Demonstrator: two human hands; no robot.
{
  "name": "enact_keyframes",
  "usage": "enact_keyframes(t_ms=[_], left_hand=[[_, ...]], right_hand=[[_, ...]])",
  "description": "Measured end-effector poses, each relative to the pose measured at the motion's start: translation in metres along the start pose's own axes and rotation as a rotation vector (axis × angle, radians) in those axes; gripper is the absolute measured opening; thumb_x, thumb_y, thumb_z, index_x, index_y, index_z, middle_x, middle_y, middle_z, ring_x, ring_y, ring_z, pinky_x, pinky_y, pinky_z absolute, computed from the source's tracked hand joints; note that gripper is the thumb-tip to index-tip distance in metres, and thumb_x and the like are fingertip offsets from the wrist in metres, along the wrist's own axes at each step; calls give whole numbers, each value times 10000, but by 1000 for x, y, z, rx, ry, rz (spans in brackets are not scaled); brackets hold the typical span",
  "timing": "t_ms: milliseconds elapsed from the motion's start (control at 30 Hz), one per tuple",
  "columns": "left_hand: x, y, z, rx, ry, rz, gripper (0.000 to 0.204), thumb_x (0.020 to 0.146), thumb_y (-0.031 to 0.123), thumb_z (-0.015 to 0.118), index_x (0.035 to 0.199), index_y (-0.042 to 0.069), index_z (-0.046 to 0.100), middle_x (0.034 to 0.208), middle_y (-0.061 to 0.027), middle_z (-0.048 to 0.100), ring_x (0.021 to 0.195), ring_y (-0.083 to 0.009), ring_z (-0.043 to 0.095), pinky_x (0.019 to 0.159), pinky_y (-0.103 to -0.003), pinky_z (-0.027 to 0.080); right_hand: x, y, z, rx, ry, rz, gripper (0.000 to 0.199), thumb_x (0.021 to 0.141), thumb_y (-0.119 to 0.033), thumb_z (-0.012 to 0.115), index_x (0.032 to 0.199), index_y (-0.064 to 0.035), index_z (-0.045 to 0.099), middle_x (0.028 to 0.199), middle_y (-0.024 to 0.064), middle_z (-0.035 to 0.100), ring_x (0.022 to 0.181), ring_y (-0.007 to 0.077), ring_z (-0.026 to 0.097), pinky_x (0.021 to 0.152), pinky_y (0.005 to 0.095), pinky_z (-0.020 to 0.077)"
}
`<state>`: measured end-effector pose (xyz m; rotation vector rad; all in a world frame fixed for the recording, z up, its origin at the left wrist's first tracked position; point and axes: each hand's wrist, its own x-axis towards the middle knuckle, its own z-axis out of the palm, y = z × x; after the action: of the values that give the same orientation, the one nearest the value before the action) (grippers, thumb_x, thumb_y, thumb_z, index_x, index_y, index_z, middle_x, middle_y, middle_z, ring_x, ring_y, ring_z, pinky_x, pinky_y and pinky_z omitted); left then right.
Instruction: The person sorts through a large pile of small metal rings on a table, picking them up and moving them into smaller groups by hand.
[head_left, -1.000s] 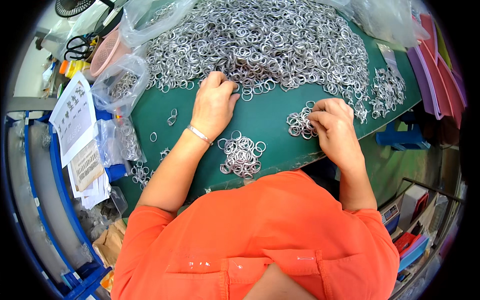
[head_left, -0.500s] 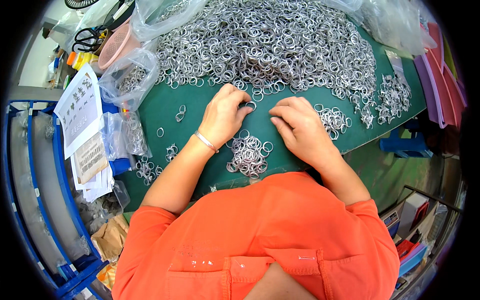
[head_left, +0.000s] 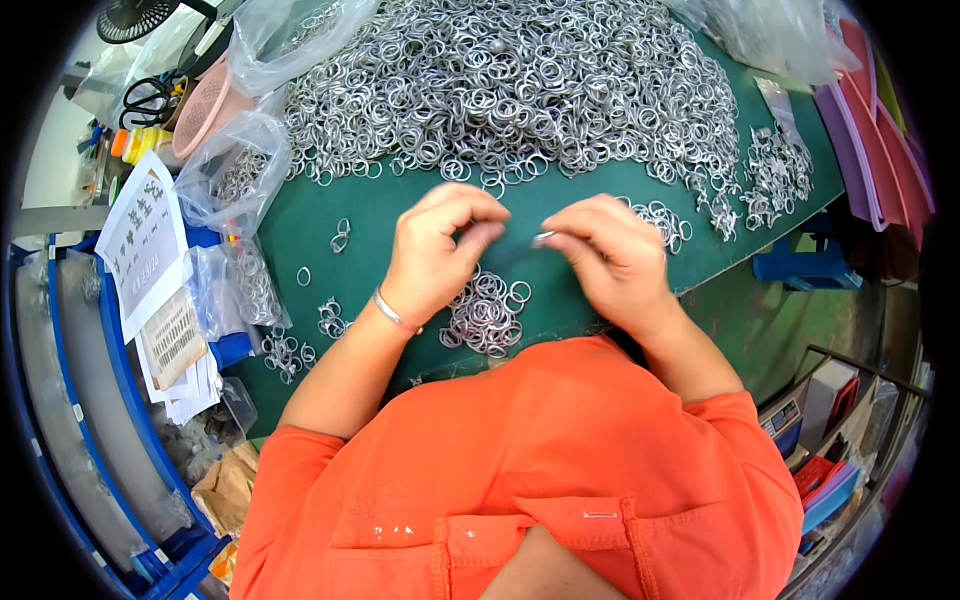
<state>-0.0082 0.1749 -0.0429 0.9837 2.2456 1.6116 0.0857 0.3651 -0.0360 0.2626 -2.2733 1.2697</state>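
Between the thumb and fingers of my right hand (head_left: 618, 255) a small silver ring (head_left: 543, 237) is pinched, seen nearly edge-on. My left hand (head_left: 436, 242) hovers just across from it, its thumb and forefinger slightly apart and nothing visible between them. Below the two hands, close to my body, lies a small pile of loose rings (head_left: 484, 315) on the green tabletop (head_left: 380, 262). A smaller group of rings (head_left: 664, 226) sits beyond my right hand, partly covered by it.
A large heap of rings (head_left: 520, 90) spreads across the far side. At the left are a single ring (head_left: 303, 276), small ring clusters (head_left: 286, 355), plastic bags (head_left: 235, 175), paper sheets (head_left: 145, 240) and a pink basket (head_left: 203, 108). Pink and purple sheets (head_left: 880, 130) stand at the right.
The ring at my left fingertips earlier is no longer seen there; a ring now shows in my right fingers. Both hands have risen slightly in view, and the whole view has shifted a little.
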Motion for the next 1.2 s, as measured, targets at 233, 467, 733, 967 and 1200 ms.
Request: enact_keyframes(t_ms=[233,467,733,967,1200], left_hand=[[22,-24,2,550,42,208,227,764,63,765,960,17,660,956,-93,599,784,-258,613,680,-329,518],[23,-32,8,593,59,235,146,767,33,751,879,15,659,867,-87,628,767,-248,640,678,-322,526],[1,-6,1,-559,77,-436,122,875,-15,679,988,-14,632,921,-95,704,757,-135,668,683,-239,552],[-15,7,5,-905,137,-415,157,858,-5,708,996,-22,635,911,-92,697,758,-125,656,672,-244,552],[-14,11,6,-820,92,-371,129,859,-26,692,977,-17,643,873,-87,685,729,-116,639,628,-236,532]], right_hand=[[-14,11,-63,-436,-1,124,187,770,77,650,924,-23,682,854,99,636,798,284,607,715,368,490],[-18,12,-56,-513,-34,104,148,790,47,645,918,-19,679,867,98,623,825,294,590,748,380,471],[0,0,3,-30,-88,158,200,822,-35,693,1016,-2,655,984,144,625,871,298,638,744,356,529],[6,-2,24,263,-23,159,167,840,-44,720,992,4,669,926,101,666,785,167,652,648,263,529],[0,-9,15,658,-4,543,132,927,-78,645,1009,23,666,917,72,688,784,127,676,644,244,539]])
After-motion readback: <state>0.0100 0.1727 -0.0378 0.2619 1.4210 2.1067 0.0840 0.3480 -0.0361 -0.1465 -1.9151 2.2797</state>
